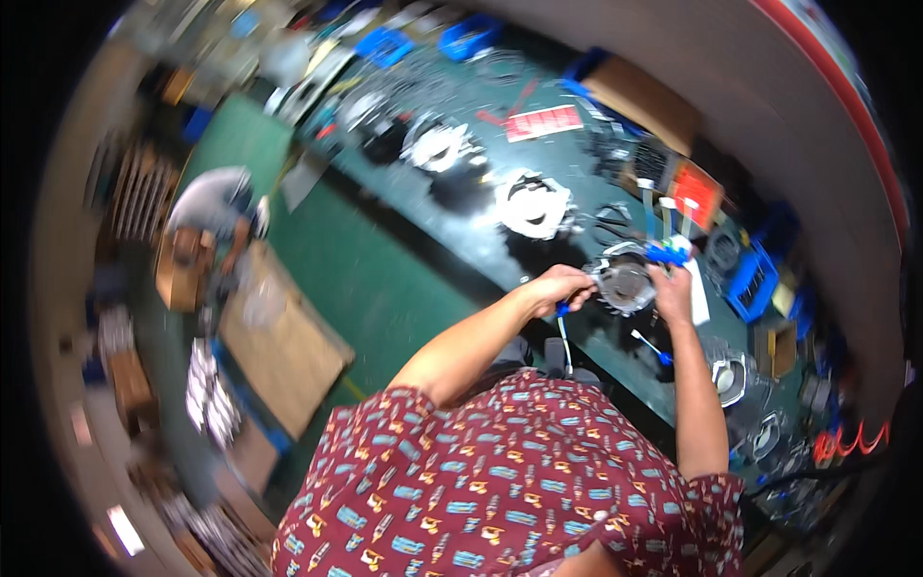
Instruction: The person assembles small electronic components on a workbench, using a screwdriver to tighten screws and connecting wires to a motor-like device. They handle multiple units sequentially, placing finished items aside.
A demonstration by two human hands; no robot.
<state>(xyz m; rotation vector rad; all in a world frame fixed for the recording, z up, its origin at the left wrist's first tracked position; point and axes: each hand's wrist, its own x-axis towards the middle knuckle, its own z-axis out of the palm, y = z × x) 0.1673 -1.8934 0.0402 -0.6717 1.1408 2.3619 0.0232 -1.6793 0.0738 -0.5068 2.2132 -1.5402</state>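
Note:
Between my hands, at the near edge of the green bench, sits a round metal part (625,283) with a grey centre and a toothed rim. My left hand (561,287) is closed in a pinch beside its left rim. From those fingers hangs a thin cable (564,338) with a blue piece at its upper end. At the part's right side my right hand (673,288) is closed around a bunch of cables with blue pieces (668,254); their white-tipped ends stick up. A short cable with a blue end (652,347) lies near my right wrist.
Similar round metal parts (534,206) stand in a row to the left. Blue bins (752,285), a cardboard box (642,100) and a red-and-white sheet (544,122) are on the bench. A coiled red hose (852,442) is at right. Another person (213,204) bends over boxes at far left.

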